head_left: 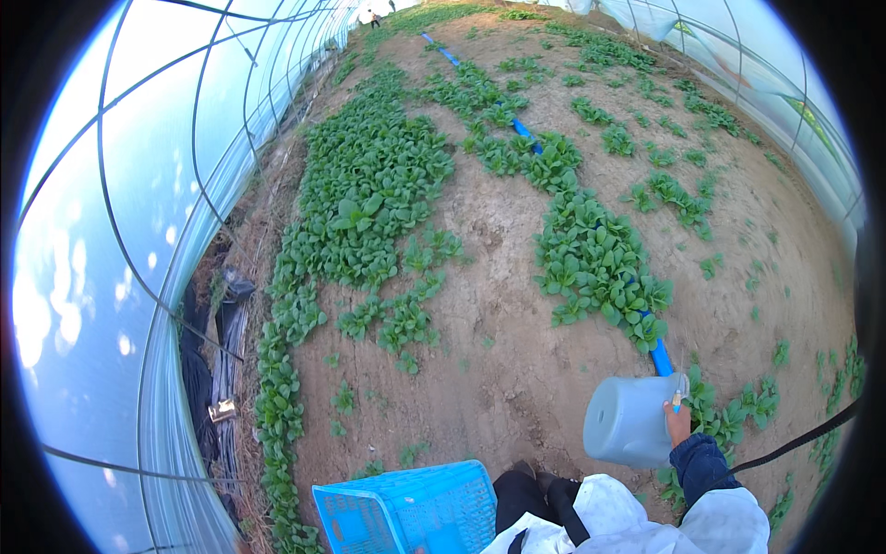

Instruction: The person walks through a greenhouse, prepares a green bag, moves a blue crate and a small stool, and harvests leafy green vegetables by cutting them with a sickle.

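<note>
My right hand (678,425) is closed at the rim of a pale grey-blue plastic bucket (628,423), which lies tipped over sideways with its round bottom facing left. By those fingers shows a small tool with a blue, white and orange handle (676,403); its kind is hard to make out. A bright blue plastic crate (443,503) with slotted walls is tilted at the lower edge, left of my legs. Only a sliver of my left hand (420,551) appears at the crate, and its fingers are hidden.
A dense bed of leafy green plants (369,175) grows at left. Another row of plants (591,249) runs along a flat blue hose (662,358). Bare soil (498,342) lies between them. Clear plastic sheeting (101,277) on curved metal hoops encloses both sides. A dark strap (803,437) crosses at right.
</note>
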Motion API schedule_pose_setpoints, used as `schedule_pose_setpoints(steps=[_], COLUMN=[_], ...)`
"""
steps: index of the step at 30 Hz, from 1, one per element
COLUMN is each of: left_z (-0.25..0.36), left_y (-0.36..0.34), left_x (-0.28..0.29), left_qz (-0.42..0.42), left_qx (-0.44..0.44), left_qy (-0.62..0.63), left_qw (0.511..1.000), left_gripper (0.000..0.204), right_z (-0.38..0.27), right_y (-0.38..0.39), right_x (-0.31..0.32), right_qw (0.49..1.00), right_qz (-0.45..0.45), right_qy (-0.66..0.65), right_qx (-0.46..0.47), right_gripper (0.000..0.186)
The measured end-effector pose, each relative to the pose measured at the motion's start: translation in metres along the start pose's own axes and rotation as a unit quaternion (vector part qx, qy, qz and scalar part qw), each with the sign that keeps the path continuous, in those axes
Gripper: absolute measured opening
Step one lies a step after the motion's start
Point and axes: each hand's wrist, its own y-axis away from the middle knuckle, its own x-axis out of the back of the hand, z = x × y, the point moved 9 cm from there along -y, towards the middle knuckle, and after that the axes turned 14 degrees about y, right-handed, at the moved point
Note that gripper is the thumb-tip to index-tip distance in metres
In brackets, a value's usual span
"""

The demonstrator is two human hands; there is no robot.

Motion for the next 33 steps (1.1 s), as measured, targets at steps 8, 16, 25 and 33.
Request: schedule_pose_setpoints(steps=[8, 16, 25, 33], left_z=[-0.001, 0.177, 0.234, 0.351], left_y=[-0.192, -0.228, -0.282, -0.228], left_x=[-0.011, 0.078, 0.069, 0.098], left_qz=[-0.172, -0.125, -0.153, -0.217], left_qx=[0.213, 0.008, -0.133, -0.034], left_qy=[0.409, 0.217, 0.158, 0.265], left_qw=[0.870, 0.968, 0.966, 0.939], left_gripper=[0.057, 0.059, 0.039, 0.034], right_z=[0.029, 0.131, 0.142, 0.130], right_y=[0.019, 0.078, 0.076, 0.017], right_x=[0.016, 0.110, 0.100, 0.094], right_qw=[0.979, 0.904, 0.906, 0.946], right_qz=[0.168, 0.271, 0.259, 0.235], right_qy=[0.094, 0.184, 0.174, 0.041], right_qx=[-0.061, -0.274, -0.287, -0.218], right_gripper=[0.037, 0.054, 0.056, 0.059])
